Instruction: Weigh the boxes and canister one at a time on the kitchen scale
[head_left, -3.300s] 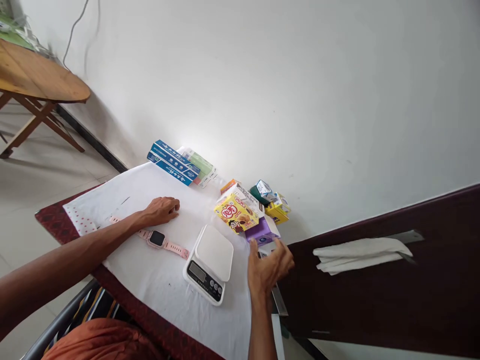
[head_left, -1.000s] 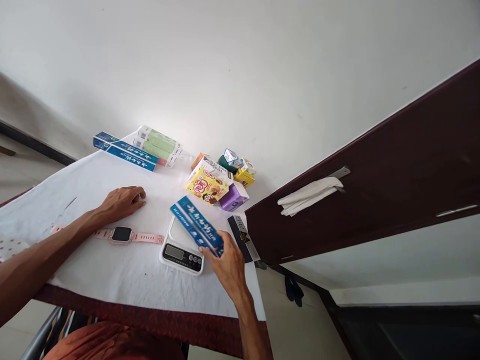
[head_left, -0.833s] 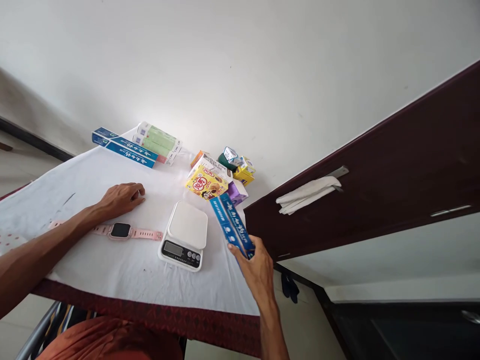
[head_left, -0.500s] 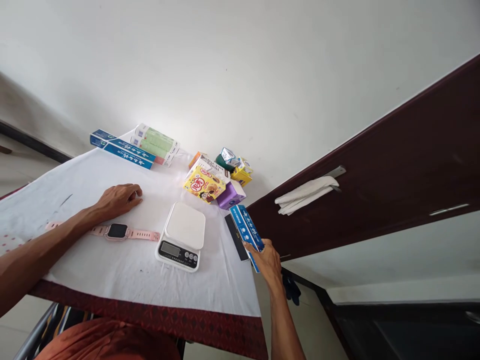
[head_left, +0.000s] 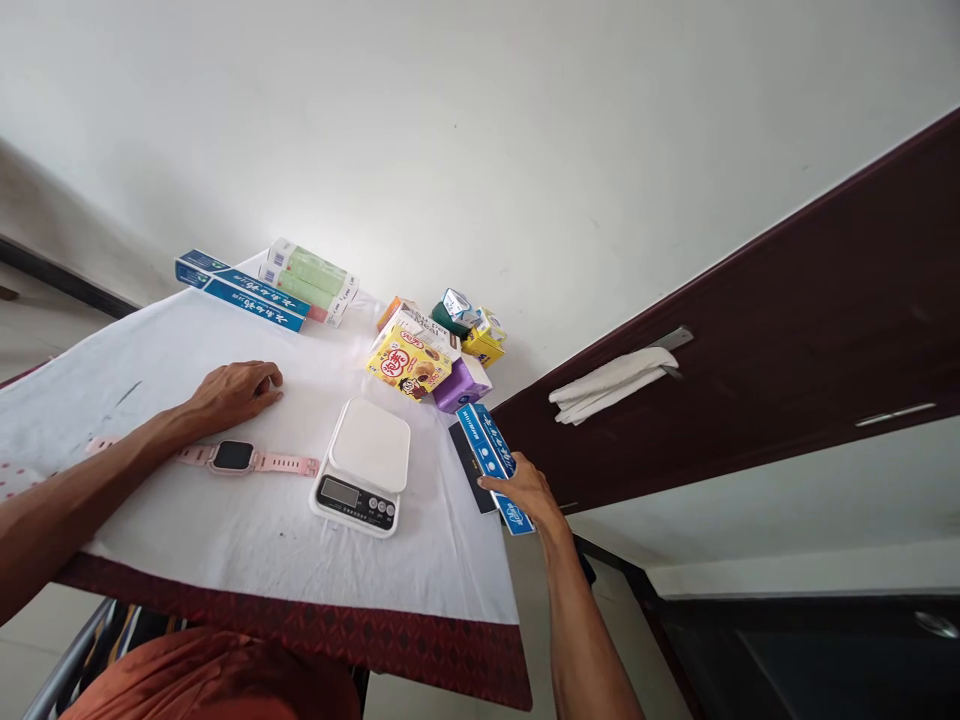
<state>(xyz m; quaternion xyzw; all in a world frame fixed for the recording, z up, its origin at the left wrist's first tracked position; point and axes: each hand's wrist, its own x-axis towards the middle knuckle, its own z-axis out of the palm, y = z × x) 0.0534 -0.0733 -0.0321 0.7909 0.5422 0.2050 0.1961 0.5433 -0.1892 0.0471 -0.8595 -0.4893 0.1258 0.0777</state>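
My right hand grips a long blue toothpaste box and holds it down at the table's right edge, on top of a flat black box. My left hand rests on the white cloth with its fingers curled under and nothing in them. A pink smartwatch lies just in front of that hand. A white kitchen scale with a bare platform stands between the two hands.
More blue toothpaste boxes and a green-and-white box lie at the table's far side. A yellow snack box, a purple box and small cartons cluster by the wall. A dark wooden panel with a folded white cloth stands right.
My right hand lifted the blue toothpaste box off the scale, carried it right and set it on the black box at the table's edge. The left hand stayed put.
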